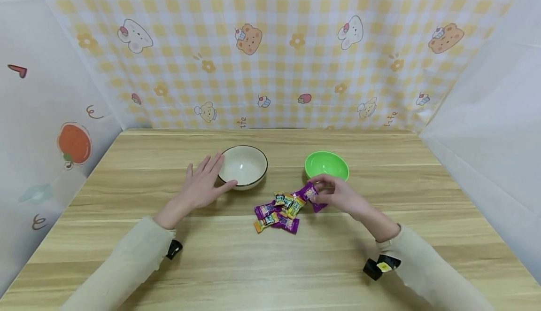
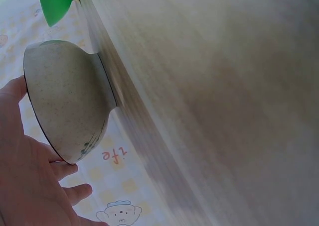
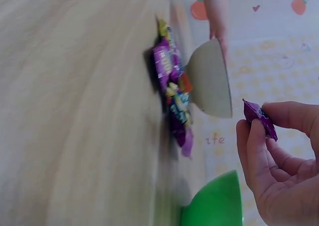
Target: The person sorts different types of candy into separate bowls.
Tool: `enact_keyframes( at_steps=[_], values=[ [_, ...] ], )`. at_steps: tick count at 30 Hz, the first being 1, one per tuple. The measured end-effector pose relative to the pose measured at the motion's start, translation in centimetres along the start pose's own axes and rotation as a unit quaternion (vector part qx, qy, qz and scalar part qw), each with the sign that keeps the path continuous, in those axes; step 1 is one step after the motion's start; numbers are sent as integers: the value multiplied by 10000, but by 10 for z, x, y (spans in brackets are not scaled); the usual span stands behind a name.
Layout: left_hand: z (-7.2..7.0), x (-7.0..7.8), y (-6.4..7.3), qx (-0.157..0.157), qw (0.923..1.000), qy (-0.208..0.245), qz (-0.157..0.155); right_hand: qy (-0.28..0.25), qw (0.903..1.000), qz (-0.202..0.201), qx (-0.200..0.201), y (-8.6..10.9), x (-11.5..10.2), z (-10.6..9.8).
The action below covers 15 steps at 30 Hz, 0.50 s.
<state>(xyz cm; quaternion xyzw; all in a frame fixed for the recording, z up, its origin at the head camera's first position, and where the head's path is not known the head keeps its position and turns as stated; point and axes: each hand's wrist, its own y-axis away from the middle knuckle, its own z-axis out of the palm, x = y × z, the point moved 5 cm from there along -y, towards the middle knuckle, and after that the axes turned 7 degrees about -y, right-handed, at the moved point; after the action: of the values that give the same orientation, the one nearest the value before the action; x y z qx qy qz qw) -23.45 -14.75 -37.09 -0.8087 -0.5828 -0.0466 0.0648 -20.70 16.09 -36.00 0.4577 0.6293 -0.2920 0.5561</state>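
Your right hand (image 1: 343,198) pinches a purple-wrapped candy (image 3: 259,119) aloft near the green bowl (image 1: 325,163), where a loose grip could drop it, as your left hand (image 1: 202,185), fingers spread (touching the dark-rimmed cream bowl (image 1: 245,166)), could tip that bowl by pressing.

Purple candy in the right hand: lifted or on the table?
Lifted: in the right wrist view, the right hand holds the purple candy above the table.

Head cam's bright and evenly lit, just soft shadows under my arms (image 1: 437,266) and a tiny glint in the white bowl (image 1: 243,163). Left wrist view's way dimmer, murky tabletop (image 2: 214,86); right one's blurry, with the piled candies (image 3: 163,64) soft.
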Motion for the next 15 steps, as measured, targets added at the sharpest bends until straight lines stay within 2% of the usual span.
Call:
enact_keyframes(
  at_steps=[15],
  values=[
    [-2, 0, 0, -21, 10000, -16, 7, -203, 9994, 25, 271, -32, -20, 20]
  ],
)
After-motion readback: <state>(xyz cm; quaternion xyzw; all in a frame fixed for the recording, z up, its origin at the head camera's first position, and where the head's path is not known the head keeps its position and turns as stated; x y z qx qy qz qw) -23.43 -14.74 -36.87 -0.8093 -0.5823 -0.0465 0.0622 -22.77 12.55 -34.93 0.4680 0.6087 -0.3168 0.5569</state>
